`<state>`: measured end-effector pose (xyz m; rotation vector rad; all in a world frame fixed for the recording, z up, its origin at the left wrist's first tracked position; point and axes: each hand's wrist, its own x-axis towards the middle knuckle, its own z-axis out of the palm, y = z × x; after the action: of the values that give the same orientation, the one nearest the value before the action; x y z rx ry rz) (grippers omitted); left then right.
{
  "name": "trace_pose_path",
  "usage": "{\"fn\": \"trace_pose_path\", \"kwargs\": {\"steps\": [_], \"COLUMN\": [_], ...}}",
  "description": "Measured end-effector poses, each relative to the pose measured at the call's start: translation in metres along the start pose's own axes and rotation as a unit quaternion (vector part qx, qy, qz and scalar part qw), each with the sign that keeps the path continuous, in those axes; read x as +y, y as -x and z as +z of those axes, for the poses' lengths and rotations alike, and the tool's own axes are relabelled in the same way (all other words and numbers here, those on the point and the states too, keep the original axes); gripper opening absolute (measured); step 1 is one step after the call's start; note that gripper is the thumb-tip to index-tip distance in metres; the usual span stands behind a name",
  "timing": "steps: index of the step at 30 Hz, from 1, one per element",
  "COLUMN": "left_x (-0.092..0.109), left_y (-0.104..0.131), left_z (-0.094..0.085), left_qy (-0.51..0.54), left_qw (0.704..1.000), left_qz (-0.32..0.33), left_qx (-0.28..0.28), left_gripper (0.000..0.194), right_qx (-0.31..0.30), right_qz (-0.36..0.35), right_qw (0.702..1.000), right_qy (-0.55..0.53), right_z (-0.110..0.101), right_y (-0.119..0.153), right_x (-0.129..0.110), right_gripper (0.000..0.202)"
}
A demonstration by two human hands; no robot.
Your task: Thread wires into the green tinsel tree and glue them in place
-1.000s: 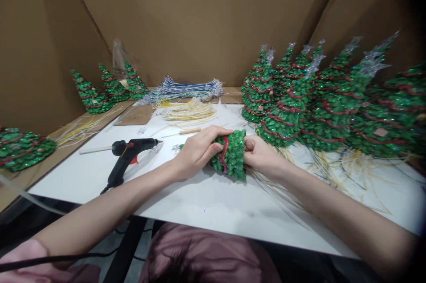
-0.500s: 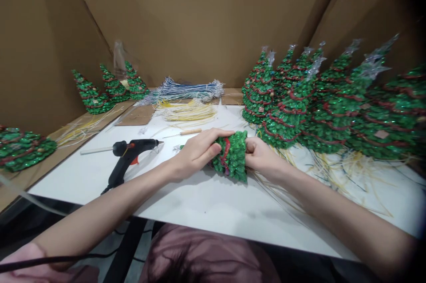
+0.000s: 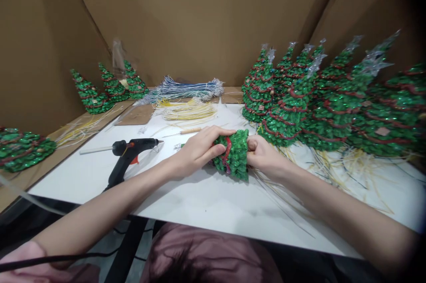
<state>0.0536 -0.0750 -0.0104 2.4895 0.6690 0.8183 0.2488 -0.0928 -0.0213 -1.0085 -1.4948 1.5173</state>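
A green Christmas tree ornament (image 3: 234,158) with a red garland lies on its side on the white tabletop, its tip pointing left and its base facing right. My left hand (image 3: 203,147) is wrapped over its middle and grips it. At the base, my right hand (image 3: 261,152) has curled fingers partly inside the tree's underside, so what they hold is hidden. Thin pale wires (image 3: 279,194) trail out below my right hand across the table. A clear piece shows at the tree's tip, left of my left hand.
A black glue gun (image 3: 128,161) and a wooden-handled awl (image 3: 190,131) lie to the left. Behind are bundles of yellow wires (image 3: 189,110) and blue-white wires (image 3: 189,89). Several star-topped trees (image 3: 286,118) crowd the right; other trees (image 3: 91,96) stand at left. Cardboard walls (image 3: 199,21) surround the table.
Both hands stay on the tree, which has barely shifted. My right fingers have moved slightly at the base, and the trailing wires lie a little differently.
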Motion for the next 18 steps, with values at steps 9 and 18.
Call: {"fn": "trace_pose_path", "kwargs": {"steps": [9,18], "left_x": [-0.0021,-0.0033], "left_y": [-0.0019,-0.0003], "left_z": [-0.0037,-0.0071], "left_qy": [0.026,0.057], "left_qw": [1.0,0.998], "left_qz": [0.003,0.01], "left_qx": [-0.014,-0.039], "left_gripper": [0.043,0.045], "right_qx": [0.002,0.012], "right_qz": [0.012,0.023], "right_qw": [1.0,1.0], "right_qy": [0.004,0.004], "right_z": [-0.0035,-0.0026], "right_y": [-0.0032,-0.0034], "right_x": [0.0024,0.0022], "right_gripper": [0.035,0.038]}}
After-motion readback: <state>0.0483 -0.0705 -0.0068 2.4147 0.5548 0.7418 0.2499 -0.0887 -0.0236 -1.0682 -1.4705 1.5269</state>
